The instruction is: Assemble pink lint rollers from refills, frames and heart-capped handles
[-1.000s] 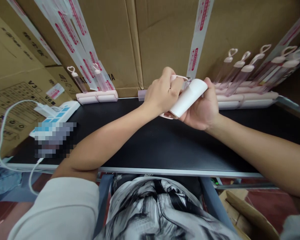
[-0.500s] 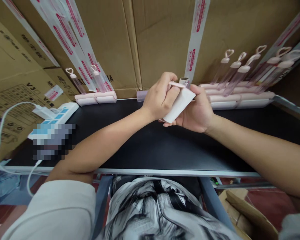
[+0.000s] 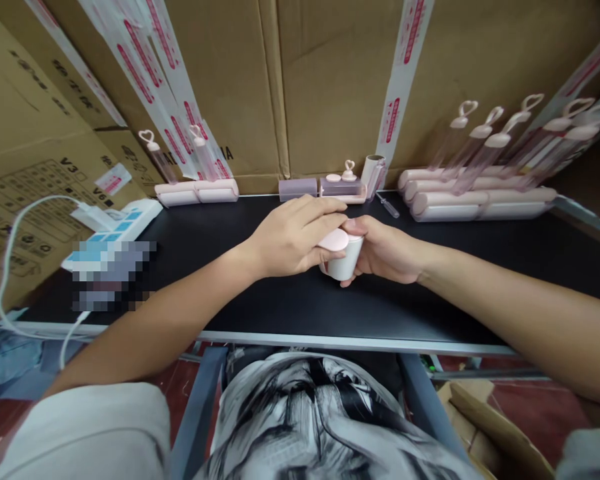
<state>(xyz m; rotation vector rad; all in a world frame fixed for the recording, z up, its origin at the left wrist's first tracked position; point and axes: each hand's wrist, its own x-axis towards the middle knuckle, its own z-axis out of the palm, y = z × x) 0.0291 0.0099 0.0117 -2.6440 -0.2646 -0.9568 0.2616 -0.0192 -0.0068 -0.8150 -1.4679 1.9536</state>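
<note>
My right hand (image 3: 387, 250) is wrapped round a white cylinder (image 3: 344, 261), thumb near its top edge. The cylinder stands nearly upright, slightly tilted, over the middle of the table. My left hand (image 3: 293, 237) reaches over its upper left side, with a flat pink cap (image 3: 333, 240) pinched between its fingers. The cap lies against or just beside the cylinder's top; my fingers hide the exact contact. Behind my hands are a small purple-and-pink case (image 3: 343, 190) with a heart-topped piece, a white tube (image 3: 371, 175) and a small clear-handled screwdriver (image 3: 389, 205).
Pink-and-white cylindrical cases (image 3: 483, 203) with heart-topped clear tubes line the back right; two more (image 3: 197, 193) lie back left. A purple block (image 3: 298, 189) sits between. A power strip (image 3: 113, 233) with a white cable is at left. Cardboard boxes (image 3: 325, 87) wall the back.
Both hands have come down and nearer to me with the white cylinder, which has turned more upright. My left hand has shifted left, its fingers now stretched over the top. The items behind are uncovered.
</note>
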